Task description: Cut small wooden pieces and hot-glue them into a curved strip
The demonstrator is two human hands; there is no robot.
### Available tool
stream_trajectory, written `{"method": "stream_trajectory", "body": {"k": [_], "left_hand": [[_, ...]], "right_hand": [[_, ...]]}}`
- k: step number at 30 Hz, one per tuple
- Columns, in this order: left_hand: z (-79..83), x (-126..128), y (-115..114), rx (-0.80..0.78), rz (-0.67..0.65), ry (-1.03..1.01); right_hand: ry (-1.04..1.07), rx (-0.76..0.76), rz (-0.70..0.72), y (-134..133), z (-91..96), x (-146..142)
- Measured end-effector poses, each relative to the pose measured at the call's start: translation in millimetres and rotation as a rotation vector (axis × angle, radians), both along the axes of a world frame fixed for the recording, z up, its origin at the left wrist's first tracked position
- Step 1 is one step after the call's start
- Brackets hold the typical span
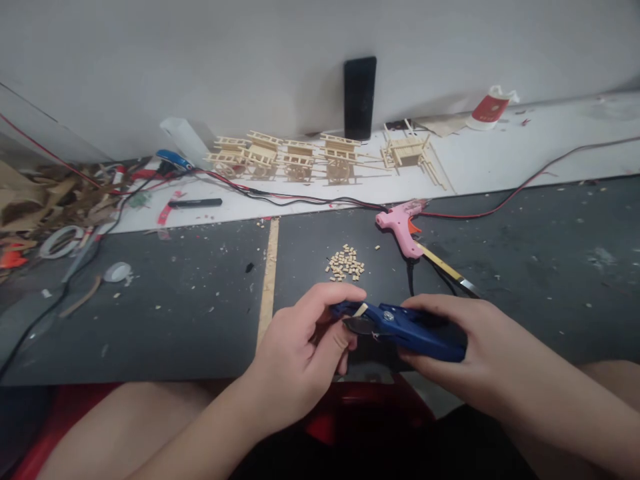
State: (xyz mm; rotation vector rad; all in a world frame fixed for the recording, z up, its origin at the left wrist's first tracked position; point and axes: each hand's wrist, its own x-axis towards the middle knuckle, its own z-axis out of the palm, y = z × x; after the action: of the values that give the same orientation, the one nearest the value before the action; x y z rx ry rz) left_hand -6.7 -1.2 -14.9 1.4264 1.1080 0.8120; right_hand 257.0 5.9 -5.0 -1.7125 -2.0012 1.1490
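My right hand [465,333] is wrapped around the handles of blue cutting shears [417,333], near the front edge of the dark table. A dark blade shows at the jaw end, turned toward my left hand [310,353]. The left fingers are closed around a thin pale wooden stick [361,310], whose short visible end lies between the jaws. The rest of the stick is hidden by my fingers. Just beyond the hands, a small heap of short cut wooden pieces [346,264] is on the table.
A pink glue gun [403,230] lies behind my right hand beside a yellow box-cutter-like tool [443,262]. Small wooden cart models [297,160] line a white ledge, with a phone [359,97] propped behind. A red-and-white paper cup [490,110] stands right; cables and scraps lie left.
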Motion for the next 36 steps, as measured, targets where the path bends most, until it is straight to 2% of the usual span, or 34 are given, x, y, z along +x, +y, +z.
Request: {"method": "stream_trajectory", "body": {"k": [3, 7, 10, 13, 17, 23, 25, 31, 36], "left_hand": [[-1.3, -1, -1, 0.043, 0.006, 0.029], [-3.9, 0, -3, 0.066, 0.013, 0.022], [-6.8, -1, -6, 0.162, 0.009, 0.035], [-8.4, -1, -9, 0.246, -0.011, 0.057], [-5.7, 1, -9, 0.224, -0.011, 0.044], [8.8, 4, 0, -0.106, -0.059, -0.052], [13.1, 3, 2, -0.154, -0.078, -0.065], [15.5, -6, 7, -0.056, -0.148, 0.036], [14.0, -10, 10, 0.003, -0.175, 0.017]], "right_hand": [[-0.035, 0.069, -0.007, -2, -4.0, 0], [-0.066, 0.244, -0.049, -6, -12.8, 2], [-0.054, 0.309, -0.024, -9, -15.1, 3], [-0.051, 0.288, 0.017, -10, -13.1, 2], [-0.06, 0.249, 0.024, -9, -10.6, 3], [-0.047, 0.265, 0.016, -9, -11.6, 4], [-0.054, 0.274, 0.013, -10, -11.9, 5], [-0.063, 0.248, 0.041, -9, -11.5, 7], [-0.049, 0.237, 0.031, -8, -7.5, 6]]}}
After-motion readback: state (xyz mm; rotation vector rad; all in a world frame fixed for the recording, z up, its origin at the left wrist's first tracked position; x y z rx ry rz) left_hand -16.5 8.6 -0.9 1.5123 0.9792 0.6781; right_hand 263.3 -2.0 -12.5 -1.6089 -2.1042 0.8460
